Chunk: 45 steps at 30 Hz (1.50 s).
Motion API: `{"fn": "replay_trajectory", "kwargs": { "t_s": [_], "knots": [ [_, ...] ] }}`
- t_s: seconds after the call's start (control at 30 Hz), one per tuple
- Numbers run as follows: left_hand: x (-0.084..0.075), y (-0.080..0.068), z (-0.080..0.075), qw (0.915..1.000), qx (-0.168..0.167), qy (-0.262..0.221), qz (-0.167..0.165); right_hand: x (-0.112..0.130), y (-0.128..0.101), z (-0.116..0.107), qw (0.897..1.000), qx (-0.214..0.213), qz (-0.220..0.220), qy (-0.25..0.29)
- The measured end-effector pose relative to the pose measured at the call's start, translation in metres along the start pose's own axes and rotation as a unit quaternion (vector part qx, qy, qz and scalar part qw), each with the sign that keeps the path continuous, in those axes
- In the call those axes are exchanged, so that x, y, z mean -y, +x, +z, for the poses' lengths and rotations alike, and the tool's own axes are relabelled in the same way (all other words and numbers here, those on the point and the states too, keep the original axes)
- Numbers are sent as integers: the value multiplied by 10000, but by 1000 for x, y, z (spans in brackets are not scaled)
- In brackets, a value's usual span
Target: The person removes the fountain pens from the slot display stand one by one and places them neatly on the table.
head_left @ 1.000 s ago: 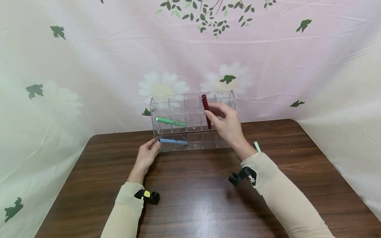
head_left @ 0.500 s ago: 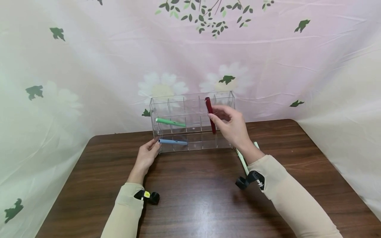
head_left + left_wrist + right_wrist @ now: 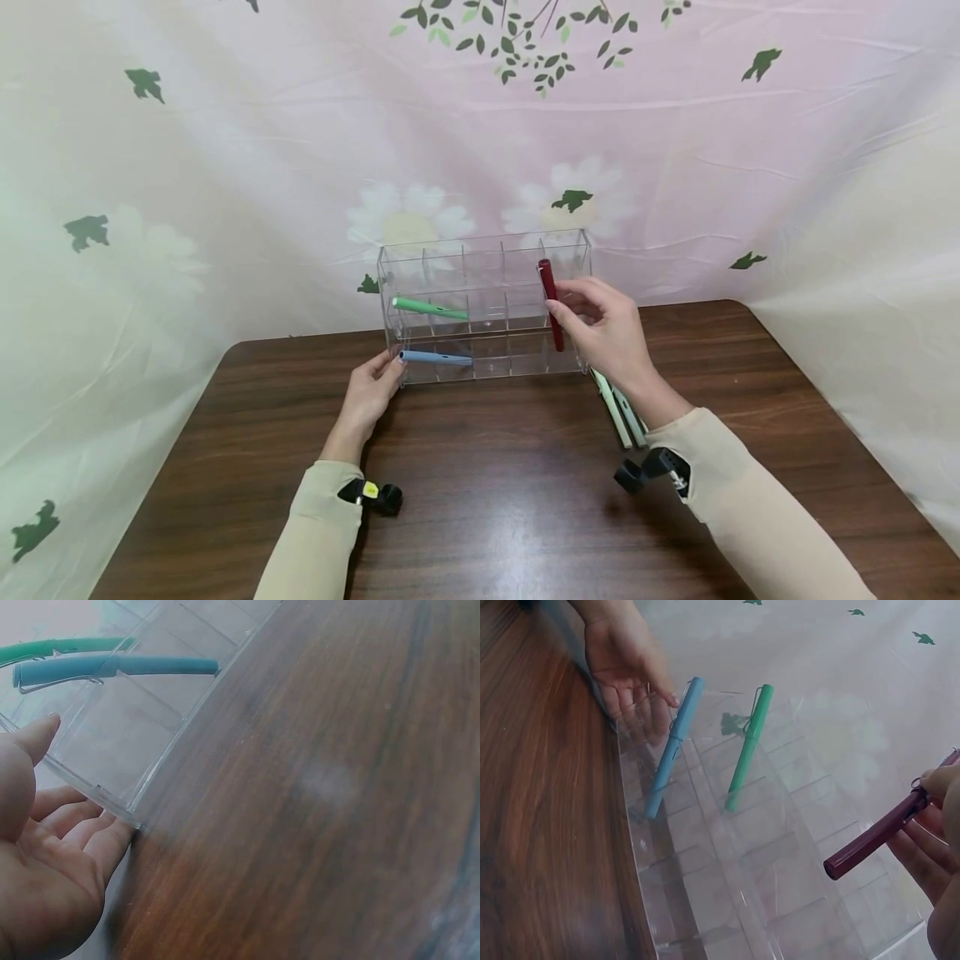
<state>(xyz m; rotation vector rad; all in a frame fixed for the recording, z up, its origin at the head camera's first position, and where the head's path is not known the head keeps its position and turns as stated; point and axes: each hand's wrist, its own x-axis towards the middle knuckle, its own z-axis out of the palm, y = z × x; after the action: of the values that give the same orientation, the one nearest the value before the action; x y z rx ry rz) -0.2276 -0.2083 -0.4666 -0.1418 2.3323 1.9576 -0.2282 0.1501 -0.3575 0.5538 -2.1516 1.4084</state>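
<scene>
A clear acrylic organizer with three tiers of compartments stands at the back of the brown table. A green pen lies in its middle tier and a blue pen in its bottom tier, both at the left. My right hand pinches a dark red pen, held nearly upright in front of the organizer's right side. In the right wrist view the red pen hovers over the compartments. My left hand rests open against the organizer's left end.
Two pale green pens lie on the table just right of the organizer, partly behind my right wrist. A floral curtain hangs behind and around the table. Bare wood stretches in front of the organizer.
My right hand has carried the red pen rightward and slightly down across the organizer's front. The pale green pens have come into sight beside my wrist. The left hand has stayed put.
</scene>
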Motion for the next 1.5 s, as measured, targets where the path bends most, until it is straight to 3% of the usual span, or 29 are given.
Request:
{"fn": "replay_trajectory", "kwargs": {
  "t_s": [0.53,0.8,1.13,1.5],
  "knots": [
    [0,1,-1,10000,-2,37,-6,-23,-22,-18,9989,-213,-193,-371],
    [1,0,0,9999,-3,108,23,-32,-33,-32,9986,-190,20,-497],
    [3,2,1,10000,-3,-21,5,-41,-47,-48,9934,-112,420,-1065],
    [3,2,2,10000,-30,-31,-22,-55,-61,-61,9899,-79,521,-1319]
  ]
}}
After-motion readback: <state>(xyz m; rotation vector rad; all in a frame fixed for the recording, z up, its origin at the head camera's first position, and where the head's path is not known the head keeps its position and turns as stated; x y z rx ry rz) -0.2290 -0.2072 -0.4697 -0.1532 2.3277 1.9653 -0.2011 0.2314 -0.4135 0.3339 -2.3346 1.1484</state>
